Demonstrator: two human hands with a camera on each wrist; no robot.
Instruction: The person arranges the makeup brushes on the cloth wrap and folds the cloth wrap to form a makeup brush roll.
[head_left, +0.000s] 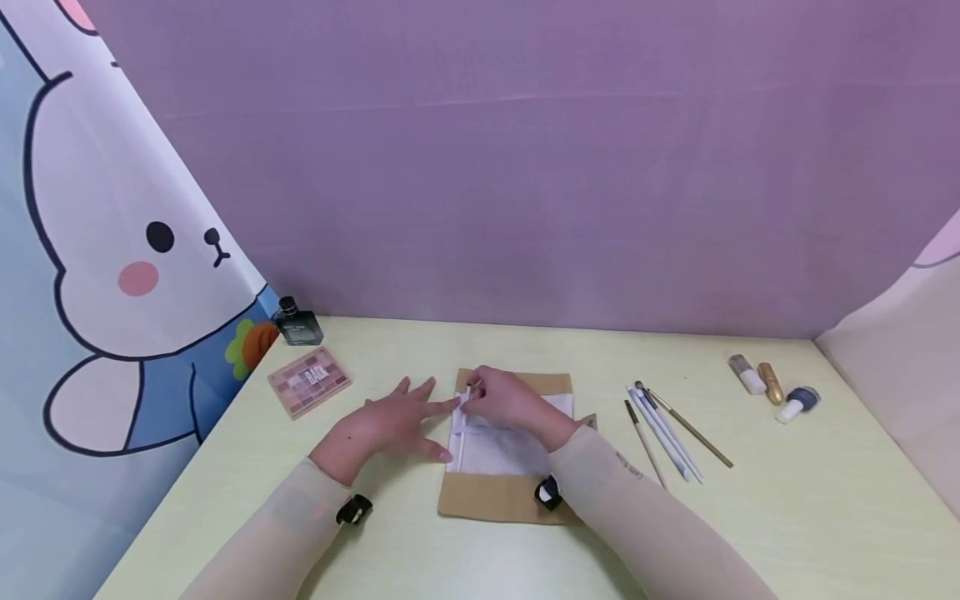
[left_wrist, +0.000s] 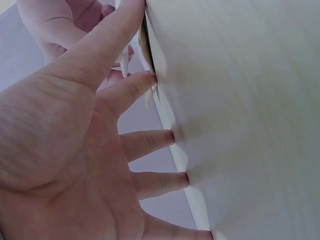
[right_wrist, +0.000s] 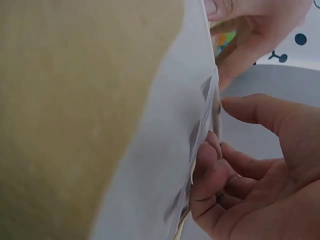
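A brush case with brown ends and white cloth pockets (head_left: 502,497) lies flat on the table. At its left side, a thin makeup brush with a pale handle (head_left: 462,446) lies along the white cloth. My right hand (head_left: 506,400) pinches this brush near its upper end; the right wrist view shows the thumb (right_wrist: 250,108) and curled fingers close around it by the cloth edge. My left hand (head_left: 393,425) is spread, with index finger and thumb tips at the case's left edge. In the left wrist view, the other fingertips (left_wrist: 165,137) touch the tabletop.
Several makeup brushes (head_left: 660,433) lie right of the case. An eyeshadow palette (head_left: 309,382) and a dark perfume bottle (head_left: 300,327) are at the back left. At the far right lie a grey-capped bottle (head_left: 747,374), a gold tube (head_left: 770,383) and a blue-capped bottle (head_left: 798,403).
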